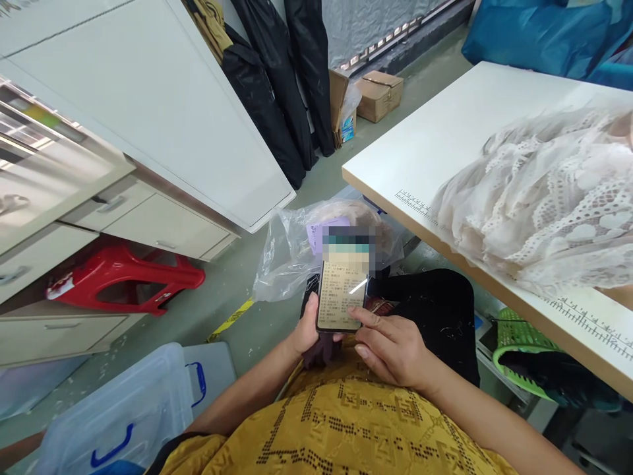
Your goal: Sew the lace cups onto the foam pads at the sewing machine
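A smartphone (340, 300) with lines of text on a pale screen is held upright in front of my body. My left hand (305, 330) is closed around its lower left side, the thumb along the edge. My right hand (395, 344) holds nothing; its index finger reaches out to the lower right of the screen, and the other fingers are loosely bent. Whether that fingertip touches the glass I cannot tell. Behind the phone lies a clear plastic bag (281, 247) with a purple label (319, 232) and pale contents. The phone's top part is blurred out.
White lace fabric (539, 198) is heaped on the white table (420, 152) to the right, which has printed ruler marks. Below it stands a green basket (519, 330). At left are a red stool (123, 280), drawers (182, 224) and a lidded plastic bin (133, 396). Cardboard boxes (380, 95) sit farther back.
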Demonstrator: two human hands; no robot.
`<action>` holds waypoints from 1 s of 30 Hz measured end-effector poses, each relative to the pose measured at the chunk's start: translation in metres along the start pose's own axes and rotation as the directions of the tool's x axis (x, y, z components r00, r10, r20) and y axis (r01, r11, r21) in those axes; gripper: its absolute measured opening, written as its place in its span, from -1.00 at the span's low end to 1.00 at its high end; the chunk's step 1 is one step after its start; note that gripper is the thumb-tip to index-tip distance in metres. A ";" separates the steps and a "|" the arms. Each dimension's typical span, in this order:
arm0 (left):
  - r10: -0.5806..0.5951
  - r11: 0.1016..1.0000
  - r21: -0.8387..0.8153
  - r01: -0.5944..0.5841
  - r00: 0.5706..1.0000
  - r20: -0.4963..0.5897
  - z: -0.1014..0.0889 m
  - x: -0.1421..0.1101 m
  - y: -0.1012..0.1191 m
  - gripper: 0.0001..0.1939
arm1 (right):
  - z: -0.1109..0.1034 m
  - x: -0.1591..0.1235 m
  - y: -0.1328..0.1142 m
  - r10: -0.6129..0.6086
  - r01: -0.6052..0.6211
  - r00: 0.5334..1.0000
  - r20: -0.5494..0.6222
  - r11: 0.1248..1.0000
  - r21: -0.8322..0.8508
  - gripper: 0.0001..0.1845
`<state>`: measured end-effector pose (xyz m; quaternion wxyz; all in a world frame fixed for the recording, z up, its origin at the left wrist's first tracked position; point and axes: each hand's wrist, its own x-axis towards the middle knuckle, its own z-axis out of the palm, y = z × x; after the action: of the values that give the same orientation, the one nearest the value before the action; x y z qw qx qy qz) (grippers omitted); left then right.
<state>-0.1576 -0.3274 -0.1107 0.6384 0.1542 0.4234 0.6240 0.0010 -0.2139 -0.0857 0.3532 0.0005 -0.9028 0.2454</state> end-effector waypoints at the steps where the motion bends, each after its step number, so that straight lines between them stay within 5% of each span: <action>1: 0.000 1.000 0.008 0.000 1.000 0.000 0.000 0.000 0.000 -0.16 | 0.000 0.000 0.000 -0.003 0.003 1.000 -0.002 1.000 -0.003 -0.76; 30: -0.020 0.997 0.075 0.021 1.000 -0.011 -0.006 -0.001 -0.007 -0.15 | 0.000 -0.002 0.002 -0.023 0.023 1.000 0.003 1.000 0.006 -0.77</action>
<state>-0.1576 -0.3314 -0.1189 0.6364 0.1705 0.4514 0.6018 0.0017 -0.2129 -0.0876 0.3548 0.0121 -0.9024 0.2441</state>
